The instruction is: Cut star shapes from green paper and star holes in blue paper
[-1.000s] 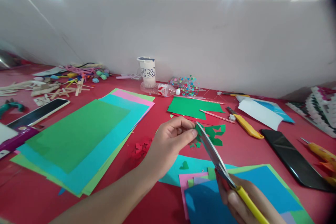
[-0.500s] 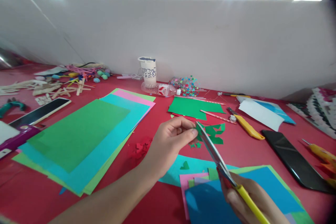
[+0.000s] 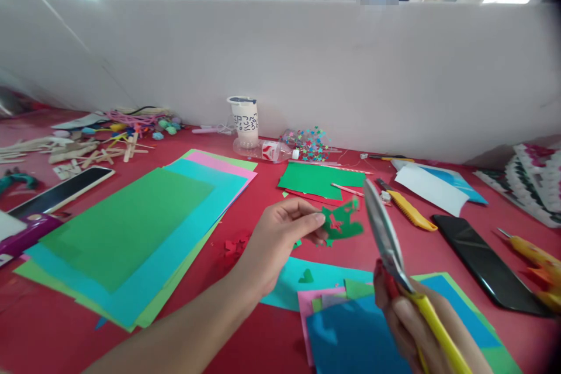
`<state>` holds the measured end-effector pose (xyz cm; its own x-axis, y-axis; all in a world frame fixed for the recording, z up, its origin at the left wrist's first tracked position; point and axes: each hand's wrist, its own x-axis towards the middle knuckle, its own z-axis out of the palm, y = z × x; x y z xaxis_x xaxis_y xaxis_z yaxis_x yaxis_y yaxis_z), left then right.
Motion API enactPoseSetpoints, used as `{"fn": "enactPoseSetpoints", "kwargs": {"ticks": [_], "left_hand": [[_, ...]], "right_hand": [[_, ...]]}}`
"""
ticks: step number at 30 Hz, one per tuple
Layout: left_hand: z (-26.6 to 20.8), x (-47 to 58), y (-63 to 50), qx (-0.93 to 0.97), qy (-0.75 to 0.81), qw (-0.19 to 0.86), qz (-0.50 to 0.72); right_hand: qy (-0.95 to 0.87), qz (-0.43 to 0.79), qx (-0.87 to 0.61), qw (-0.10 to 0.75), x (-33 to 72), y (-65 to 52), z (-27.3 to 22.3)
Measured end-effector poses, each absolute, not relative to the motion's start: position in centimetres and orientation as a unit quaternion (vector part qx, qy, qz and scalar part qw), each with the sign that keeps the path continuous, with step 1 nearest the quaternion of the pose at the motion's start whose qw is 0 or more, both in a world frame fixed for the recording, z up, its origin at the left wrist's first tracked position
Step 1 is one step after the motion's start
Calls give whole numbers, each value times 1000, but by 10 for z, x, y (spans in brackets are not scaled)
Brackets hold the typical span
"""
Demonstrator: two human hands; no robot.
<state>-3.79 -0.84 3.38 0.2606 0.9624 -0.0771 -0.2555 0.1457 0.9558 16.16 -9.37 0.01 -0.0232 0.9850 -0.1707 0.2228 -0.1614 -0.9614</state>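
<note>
My left hand [image 3: 291,228] pinches a small piece of green paper [image 3: 350,227] with cut-out gaps in it, raised above the red table. In my right hand [image 3: 407,310] are scissors [image 3: 385,228] with yellow and red handles. Their blades look nearly closed, point up and away, and stand apart from the paper on its right. Below the hands lie a blue sheet [image 3: 350,333], a cyan sheet [image 3: 284,280] and a small green scrap [image 3: 306,276]. Red paper stars [image 3: 234,247] lie beside my left wrist, and green cut-outs are partly hidden behind my fingers.
A stack of coloured paper [image 3: 131,228] covers the left. Further back are a green sheet [image 3: 307,180], a plastic bottle [image 3: 269,151] and a white cup [image 3: 243,117]. To the right lie a yellow utility knife [image 3: 412,208] and a black phone [image 3: 486,263].
The scissors have come away from the green paper, moving right and tilting more upright. My left hand still holds the paper, which has turned and shows a gap at its middle.
</note>
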Motion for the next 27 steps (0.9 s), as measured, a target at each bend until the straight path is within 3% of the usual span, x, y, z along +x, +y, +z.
{"fn": "enactPoseSetpoints", "kwargs": {"ticks": [5,11,13,18,27], "left_hand": [[20,-24,-16,451,392,701,388],[5,-19,-17,508,415,690,307],[2,-25,-9,591,430,620,285],[-11,-38,16,797,472,297,233],[-31,-29,24,826,471,241,193]], "right_hand": [[-519,468,-596,395,167,-86,-6],[-497,453,-620,403,163,-83,-2],[-490,451,-618,418,165,-81,-3],[-468,463,-598,457,175,-70,-17],[-465,474,-608,436,174,-62,-8]]}}
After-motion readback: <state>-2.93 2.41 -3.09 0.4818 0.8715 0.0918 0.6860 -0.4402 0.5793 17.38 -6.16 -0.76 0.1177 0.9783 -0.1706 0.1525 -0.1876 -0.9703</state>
